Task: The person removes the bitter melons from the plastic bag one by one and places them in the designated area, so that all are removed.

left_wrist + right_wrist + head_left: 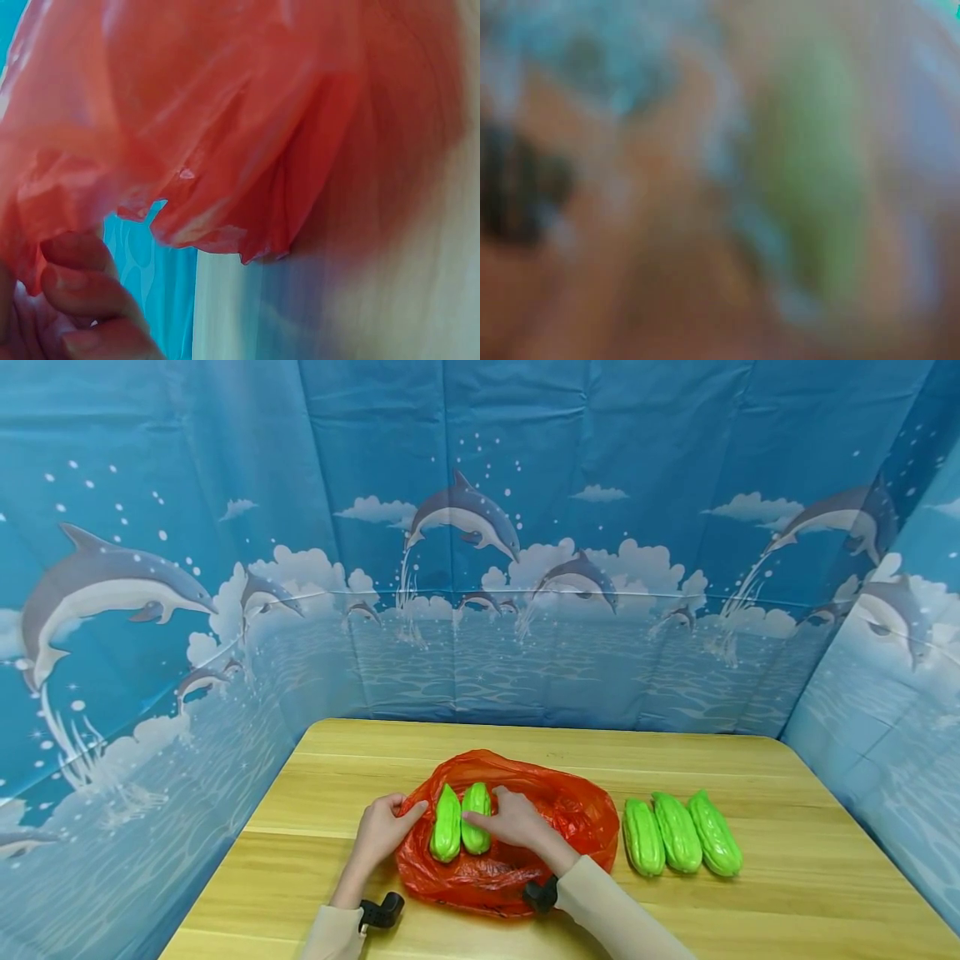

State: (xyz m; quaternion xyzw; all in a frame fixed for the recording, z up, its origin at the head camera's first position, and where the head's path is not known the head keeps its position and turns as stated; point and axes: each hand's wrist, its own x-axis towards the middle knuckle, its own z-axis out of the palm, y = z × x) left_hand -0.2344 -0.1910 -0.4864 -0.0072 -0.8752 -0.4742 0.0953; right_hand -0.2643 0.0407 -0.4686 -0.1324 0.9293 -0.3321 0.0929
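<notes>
“Lying open on the pale wood-grain table point(300, 827) in the head view, the thin red plastic bag point(442, 885) is holding two glossy, bright-green, ridged, elongated gourds, the left gourd point(446, 828) and the right gourd point(477, 800), side by side. Three more such gourds point(677, 832) are lying in a row to its right.”

“And the hands?”

“The left hand point(382, 831) is pinching the bag's left edge between thumb and fingers. The right hand point(517, 821) is reaching over the bag, its thumb lying across the right gourd, a forefinger pointing past the far end; whether it is gripping, one cannot tell.”

“What is the left wrist view adding?”

“Curled fingers point(86, 289) are bearing against a gathered fold of red film; no gourd is showing.”

“And the right wrist view?”

“A blurred green oblong point(810, 172), presumably the right gourd, is showing; the fingers are not resolving.”

“How are these things likely to be handling?”

“The gourds are looking firm, fairly light and somewhat slippery; mid-body, thumb opposing fingers, is seeming the best hold. The bag is appearing soft, nearly weightless and easily torn, its rim calling for a light pinch through several layers.”
</notes>
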